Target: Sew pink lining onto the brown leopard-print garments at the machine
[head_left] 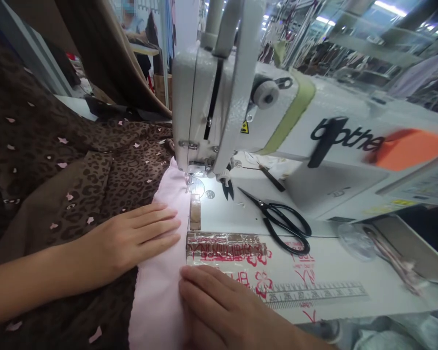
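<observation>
A strip of pale pink fabric [156, 301] runs up to the presser foot [188, 183] of the sewing machine [208, 107], its upper end beneath the foot. My left hand [142, 238] lies flat on the strip and the leopard-print fabric [95, 194] beside it, fingers stretched out. At the strip's right edge is my right hand [226, 306], its fingers bent and pressed together on the fabric edge; its thumb is hidden. Black-handled scissors [288, 226] lie on the machine bed to the right, and small black snips [228, 188] are near the needle area.
Printed ruler markings [314, 291] and brown tape [226, 244] cover the table near my right hand. Pink scraps [95, 334] dot the leopard-print fabric. A dark-handled tool [272, 177] lies behind the scissors. An orange piece [416, 148] hangs on the machine arm. Another person [133, 24] is in the background.
</observation>
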A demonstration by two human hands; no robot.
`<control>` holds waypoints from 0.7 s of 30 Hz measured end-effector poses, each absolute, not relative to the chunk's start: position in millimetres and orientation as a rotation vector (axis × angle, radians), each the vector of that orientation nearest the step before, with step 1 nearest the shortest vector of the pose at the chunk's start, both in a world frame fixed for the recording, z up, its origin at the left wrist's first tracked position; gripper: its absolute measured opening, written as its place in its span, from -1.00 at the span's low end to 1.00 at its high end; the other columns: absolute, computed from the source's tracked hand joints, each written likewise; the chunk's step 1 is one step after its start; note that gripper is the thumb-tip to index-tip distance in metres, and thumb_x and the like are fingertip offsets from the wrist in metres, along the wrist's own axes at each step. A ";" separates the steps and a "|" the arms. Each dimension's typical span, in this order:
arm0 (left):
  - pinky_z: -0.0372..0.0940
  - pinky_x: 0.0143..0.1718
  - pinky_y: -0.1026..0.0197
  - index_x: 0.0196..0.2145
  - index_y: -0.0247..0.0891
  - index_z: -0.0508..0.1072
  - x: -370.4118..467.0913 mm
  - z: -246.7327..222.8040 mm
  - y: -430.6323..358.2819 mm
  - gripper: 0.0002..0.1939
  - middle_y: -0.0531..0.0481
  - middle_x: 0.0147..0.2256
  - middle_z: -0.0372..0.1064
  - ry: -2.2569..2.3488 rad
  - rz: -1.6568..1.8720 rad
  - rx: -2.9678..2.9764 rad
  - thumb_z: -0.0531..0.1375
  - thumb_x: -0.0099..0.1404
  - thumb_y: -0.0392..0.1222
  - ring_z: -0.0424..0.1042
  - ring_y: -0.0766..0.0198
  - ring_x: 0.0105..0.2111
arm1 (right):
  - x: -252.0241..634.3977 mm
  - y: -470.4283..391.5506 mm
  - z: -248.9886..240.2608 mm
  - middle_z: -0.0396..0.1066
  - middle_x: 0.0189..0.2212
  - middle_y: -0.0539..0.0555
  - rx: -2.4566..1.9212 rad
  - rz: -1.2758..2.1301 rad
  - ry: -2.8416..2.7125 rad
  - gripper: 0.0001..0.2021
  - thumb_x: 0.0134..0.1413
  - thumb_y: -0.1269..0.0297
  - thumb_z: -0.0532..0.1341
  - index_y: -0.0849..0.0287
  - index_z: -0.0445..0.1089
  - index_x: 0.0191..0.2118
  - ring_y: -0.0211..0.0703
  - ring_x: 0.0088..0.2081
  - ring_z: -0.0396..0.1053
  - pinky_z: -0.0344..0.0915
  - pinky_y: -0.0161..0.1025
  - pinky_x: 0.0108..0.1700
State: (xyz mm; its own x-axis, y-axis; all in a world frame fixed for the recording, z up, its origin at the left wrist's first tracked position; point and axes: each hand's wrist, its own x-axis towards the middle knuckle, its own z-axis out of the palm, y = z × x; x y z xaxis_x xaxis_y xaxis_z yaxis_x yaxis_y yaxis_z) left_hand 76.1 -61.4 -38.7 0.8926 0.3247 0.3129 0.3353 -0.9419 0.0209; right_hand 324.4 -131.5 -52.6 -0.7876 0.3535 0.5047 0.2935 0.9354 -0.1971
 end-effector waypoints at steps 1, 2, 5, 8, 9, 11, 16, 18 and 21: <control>-0.10 0.31 0.06 0.13 -0.29 0.29 76.0 -38.8 -62.2 -0.59 -0.09 0.15 0.23 -0.524 -0.493 -3.020 -0.15 0.43 -0.40 0.05 0.20 0.24 | 323.5 -131.0 -51.7 0.43 -0.13 0.22 -0.473 0.155 -2.530 -0.80 0.22 0.39 0.11 0.43 0.43 -0.22 0.01 0.02 0.30 0.30 -0.17 0.13; -0.10 0.31 0.06 0.13 -0.30 0.29 76.2 -39.2 -62.8 -0.59 -0.10 0.15 0.23 -0.521 -0.487 -3.021 -0.15 0.43 -0.40 0.03 0.19 0.25 | 322.7 -130.5 -50.9 0.44 -0.14 0.23 -0.486 0.169 -2.523 -0.79 0.23 0.40 0.10 0.46 0.42 -0.19 0.00 0.02 0.31 0.29 -0.19 0.13; -0.07 0.30 0.06 0.15 -0.29 0.27 78.7 -43.5 -64.7 -0.55 -0.09 0.17 0.20 -0.543 -0.501 -3.028 -0.13 0.39 -0.47 0.01 0.18 0.25 | 322.7 -129.1 -50.0 0.46 -0.18 0.22 -0.529 0.238 -2.497 -0.72 0.28 0.40 0.04 0.53 0.39 -0.13 -0.05 -0.01 0.32 0.28 -0.24 0.14; 0.01 0.26 -0.03 0.18 -0.24 0.22 81.9 -51.0 -69.3 -0.44 -0.11 0.22 0.10 -0.678 -0.500 -3.072 -0.10 0.28 -0.54 -0.02 0.12 0.26 | 326.9 -129.4 -51.7 0.46 -0.17 0.21 -0.551 0.217 -2.485 -0.70 0.31 0.39 -0.01 0.50 0.41 -0.15 -0.09 -0.01 0.32 0.23 -0.28 0.17; 0.04 0.24 -0.07 0.19 -0.22 0.21 82.7 -53.5 -71.3 -0.41 -0.12 0.23 0.05 -0.727 -0.492 -3.085 -0.09 0.24 -0.54 -0.05 0.08 0.26 | 328.5 -130.1 -53.0 0.46 -0.15 0.21 -0.558 0.186 -2.481 -0.69 0.32 0.39 -0.03 0.49 0.41 -0.14 -0.11 -0.01 0.32 0.21 -0.30 0.17; 0.07 0.22 -0.14 0.19 -0.19 0.19 83.3 -57.4 -74.7 -0.37 -0.15 0.24 -0.01 -0.781 -0.487 -3.096 -0.05 0.20 -0.54 -0.07 0.02 0.26 | 330.5 -131.6 -56.4 0.46 -0.12 0.19 -0.577 0.117 -2.465 -0.68 0.33 0.40 -0.05 0.45 0.41 -0.12 -0.14 0.00 0.32 0.19 -0.34 0.18; 0.16 0.16 -0.13 0.20 -0.11 0.19 80.8 -58.2 -70.0 -0.26 -0.18 0.23 -0.08 -0.902 -0.474 -3.097 -0.02 0.08 -0.57 -0.03 0.00 0.23 | 325.4 -124.9 -56.3 0.47 -0.15 0.17 -0.637 0.056 -2.424 -0.68 0.32 0.43 -0.07 0.41 0.42 -0.13 -0.15 -0.05 0.35 0.21 -0.35 0.15; 0.20 0.13 -0.11 0.20 -0.06 0.18 79.1 -55.9 -59.8 -0.20 -0.16 0.23 -0.10 -0.908 -0.444 -3.117 -0.03 0.03 -0.59 -0.01 -0.01 0.23 | 322.1 -115.3 -49.4 0.47 -0.19 0.19 -0.570 0.060 -2.494 -0.67 0.33 0.40 -0.07 0.44 0.42 -0.15 -0.12 -0.06 0.35 0.22 -0.30 0.15; 0.19 0.15 -0.09 0.20 -0.05 0.20 76.8 -52.4 -35.7 -0.19 -0.13 0.24 -0.12 -0.812 -0.461 -3.146 -0.05 0.02 -0.60 0.00 -0.01 0.23 | 319.9 -97.6 -37.9 0.44 -0.20 0.17 -0.468 0.051 -2.642 -0.67 0.32 0.37 -0.05 0.35 0.43 -0.28 -0.08 -0.06 0.34 0.25 -0.21 0.14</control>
